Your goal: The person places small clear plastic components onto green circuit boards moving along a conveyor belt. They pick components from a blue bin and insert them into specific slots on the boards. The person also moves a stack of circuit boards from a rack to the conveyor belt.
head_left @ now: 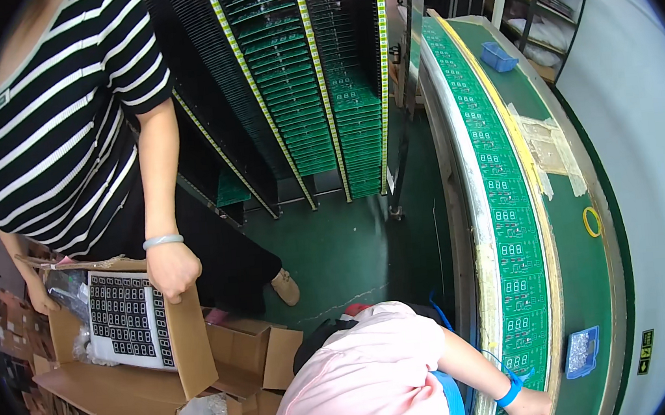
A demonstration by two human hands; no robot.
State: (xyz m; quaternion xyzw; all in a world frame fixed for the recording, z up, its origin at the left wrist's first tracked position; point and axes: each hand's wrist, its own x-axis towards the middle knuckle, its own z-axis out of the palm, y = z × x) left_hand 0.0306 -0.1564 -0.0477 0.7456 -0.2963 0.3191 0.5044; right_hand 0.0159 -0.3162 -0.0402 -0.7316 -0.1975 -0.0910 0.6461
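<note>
My left arm, in a pink short sleeve with a blue wrist strap [511, 390], reaches to the right. At the lower edge of the picture, my left hand [529, 409] rests by the bench rail beside a long row of green circuit boards [513, 286]. Its fingers are curled, and whatever they hold is hidden. Each board carries a three-digit display. My right hand is outside the picture. On the left, a co-worker in a striped top grips an open cardboard box [194, 342] with both hands. Inside lie black digit displays [128, 316] in white trays and clear plastic bags.
Tall racks [283, 93] full of green boards stand at the back. More cartons [238, 354] sit on the floor between us. Along the bench are a blue bin [582, 352] of small clear parts, another blue bin [499, 57] and a yellow ring [592, 222].
</note>
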